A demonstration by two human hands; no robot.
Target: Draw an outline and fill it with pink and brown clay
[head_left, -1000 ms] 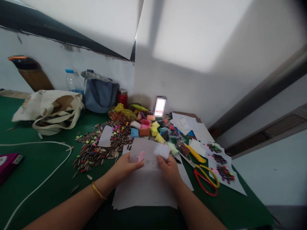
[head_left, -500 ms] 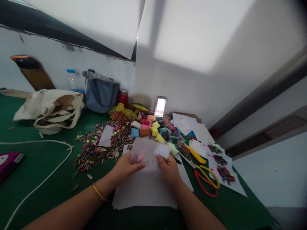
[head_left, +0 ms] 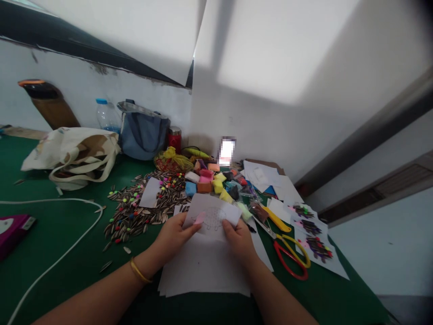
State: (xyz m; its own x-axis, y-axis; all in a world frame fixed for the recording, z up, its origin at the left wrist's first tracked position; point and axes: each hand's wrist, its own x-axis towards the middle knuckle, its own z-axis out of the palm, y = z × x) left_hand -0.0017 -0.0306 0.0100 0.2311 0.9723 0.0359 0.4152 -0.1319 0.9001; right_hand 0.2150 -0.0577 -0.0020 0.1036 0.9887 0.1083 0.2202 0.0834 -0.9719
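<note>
Both hands hold one small white paper (head_left: 213, 215) with a faint outline drawing, lifted a little above a stack of white sheets (head_left: 206, 266) on the green table. My left hand (head_left: 176, 234) pinches its left edge, thumb pressing a pink clay bit (head_left: 199, 218) against the drawing. My right hand (head_left: 238, 237) pinches the lower right edge. A gold bangle (head_left: 138, 271) sits on my left wrist.
A spread of sunflower seeds with coloured clay beads (head_left: 142, 205) lies to the left, coloured clay blocks (head_left: 213, 180) behind the paper. Red and yellow scissors (head_left: 291, 255) and finished seed pictures (head_left: 313, 234) lie right. Bags (head_left: 71, 153), a bottle (head_left: 103, 115) and a white cable (head_left: 67, 250) occupy the left.
The pink clay bit under my left thumb looks flatter and smaller against the paper. The hands and paper have barely shifted.
</note>
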